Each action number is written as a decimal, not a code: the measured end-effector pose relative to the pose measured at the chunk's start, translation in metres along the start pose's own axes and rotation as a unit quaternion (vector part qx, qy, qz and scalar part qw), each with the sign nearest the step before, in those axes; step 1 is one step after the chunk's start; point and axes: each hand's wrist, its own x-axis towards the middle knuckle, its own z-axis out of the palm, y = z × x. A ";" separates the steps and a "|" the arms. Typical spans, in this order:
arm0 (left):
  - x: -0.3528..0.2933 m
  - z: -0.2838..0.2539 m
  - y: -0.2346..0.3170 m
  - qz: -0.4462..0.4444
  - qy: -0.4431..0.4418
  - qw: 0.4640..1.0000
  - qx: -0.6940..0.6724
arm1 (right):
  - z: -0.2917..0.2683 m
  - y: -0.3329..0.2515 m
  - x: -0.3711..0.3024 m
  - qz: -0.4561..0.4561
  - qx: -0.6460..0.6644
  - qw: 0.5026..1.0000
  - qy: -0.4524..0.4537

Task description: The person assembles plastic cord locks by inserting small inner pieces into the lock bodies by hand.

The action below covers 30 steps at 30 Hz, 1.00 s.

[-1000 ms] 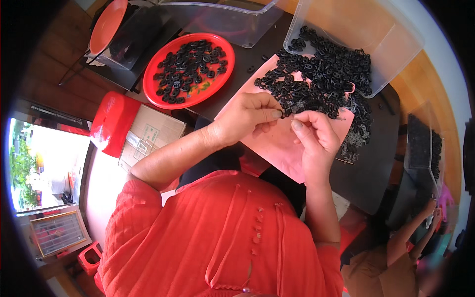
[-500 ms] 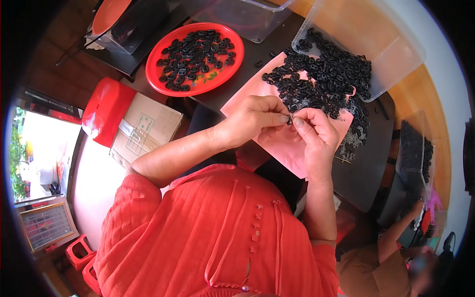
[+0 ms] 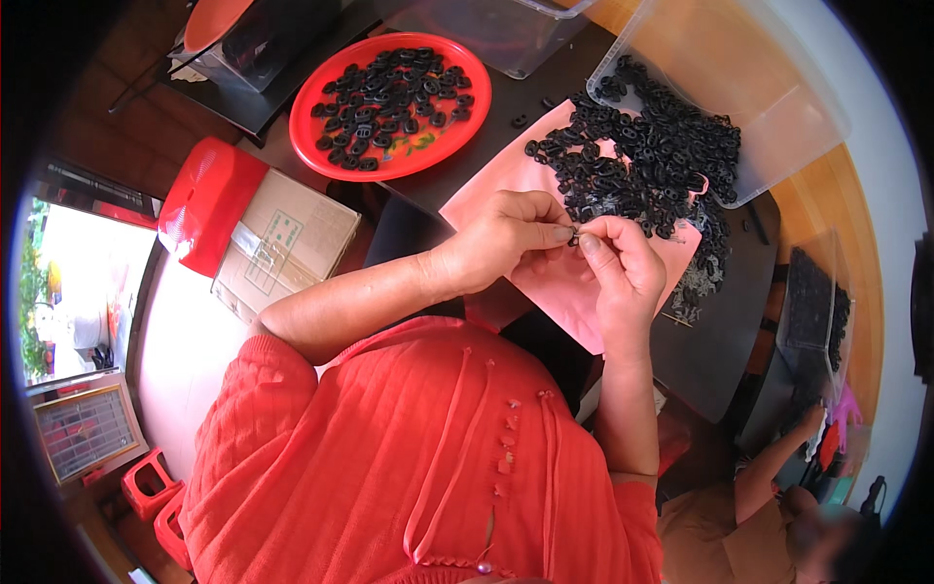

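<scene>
Thumb and fingertips of my left hand (image 3: 520, 237) pinch one side of a small black plastic piece (image 3: 573, 239). From the other side my right hand (image 3: 623, 261) grips it with thumb and forefinger, the two hands' tips nearly touching. Fingers cover most of the piece. Beneath lies a pink sheet (image 3: 574, 307), and just beyond the hands a heap of small black oval pieces with holes (image 3: 647, 161) spreads across it. Tiny pale bits (image 3: 696, 287) lie at the heap's near right edge, too small to name. More black pieces (image 3: 389, 97) sit in a round red tray (image 3: 302, 127), far left.
A clear plastic bin (image 3: 769, 88) lies tipped beside the heap on the dark table (image 3: 715, 355). Another clear bin (image 3: 817, 311) with dark contents stands at the right, near a person in brown (image 3: 725, 535). A cardboard box (image 3: 282, 243) and red plastic object (image 3: 209, 204) are at left.
The view has shifted slightly, so the tray and heap sit a little differently in the picture. Both hands keep their pinch on the small black piece.
</scene>
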 end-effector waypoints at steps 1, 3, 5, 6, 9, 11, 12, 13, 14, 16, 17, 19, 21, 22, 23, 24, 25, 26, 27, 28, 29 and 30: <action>0.000 0.000 -0.001 -0.001 0.000 1.000 -0.001 | 0.001 0.001 0.000 0.001 0.000 1.000 -0.001; 0.001 -0.002 -0.002 0.001 0.004 1.000 0.004 | 0.004 0.004 0.001 -0.044 -0.010 0.998 0.039; -0.001 -0.002 0.002 -0.007 0.004 1.000 0.011 | 0.003 0.004 0.001 -0.039 -0.025 0.998 0.034; -0.002 -0.001 0.004 -0.015 0.004 1.000 0.018 | 0.002 0.004 0.002 -0.036 -0.040 0.998 0.030; 0.001 -0.001 -0.005 0.019 0.012 0.999 0.038 | 0.004 0.008 0.004 -0.103 -0.084 0.991 0.010; 0.001 -0.001 -0.004 0.019 0.014 0.999 0.043 | 0.004 0.007 0.003 -0.103 -0.086 0.991 0.015; 0.001 -0.001 -0.004 0.019 0.014 0.998 0.050 | 0.004 0.007 0.003 -0.104 -0.089 0.990 0.021; 0.001 -0.001 -0.004 0.018 0.015 0.999 0.049 | 0.004 0.008 0.003 -0.103 -0.088 0.991 0.020; 0.001 -0.002 -0.005 0.022 0.013 0.998 0.056 | 0.002 0.010 0.003 -0.103 -0.090 0.990 0.022; 0.002 -0.002 -0.005 0.024 0.012 0.998 0.062 | 0.002 0.011 0.003 -0.103 -0.091 0.990 0.024; 0.002 -0.002 -0.006 0.030 0.013 0.997 0.068 | 0.002 0.010 0.003 -0.099 -0.090 0.991 0.019; 0.001 -0.001 -0.007 0.034 0.014 0.997 0.073 | 0.002 0.010 0.002 -0.094 -0.088 0.992 0.013; 0.000 0.001 -0.006 0.038 0.021 0.997 0.067 | 0.001 0.012 0.003 -0.100 -0.093 0.991 0.011; -0.001 0.002 -0.005 0.037 0.021 0.997 0.067 | 0.001 0.012 0.003 -0.099 -0.093 0.991 0.011; -0.002 0.003 -0.003 0.036 0.024 0.997 0.070 | 0.001 0.012 0.003 -0.105 -0.094 0.990 0.004; -0.003 0.003 -0.002 0.036 0.026 0.996 0.074 | 0.001 0.012 0.003 -0.111 -0.096 0.989 -0.003; -0.003 0.003 -0.004 0.034 0.027 0.996 0.074 | 0.001 0.012 0.003 -0.110 -0.095 0.989 -0.004; -0.003 0.003 -0.007 0.049 0.033 0.995 0.078 | 0.002 0.012 0.003 -0.123 -0.117 0.985 -0.005; -0.002 0.004 -0.010 0.063 0.038 0.994 0.083 | 0.002 0.011 0.003 -0.135 -0.140 0.981 -0.006; -0.001 0.004 -0.013 0.061 0.039 0.994 0.082 | 0.002 0.011 0.003 -0.134 -0.139 0.981 -0.006; -0.001 0.004 -0.016 0.082 0.045 0.991 0.091 | 0.003 0.011 0.002 -0.137 -0.144 0.980 -0.006; -0.001 0.005 -0.018 0.103 0.050 0.988 0.100 | 0.005 0.011 0.002 -0.141 -0.149 0.979 -0.006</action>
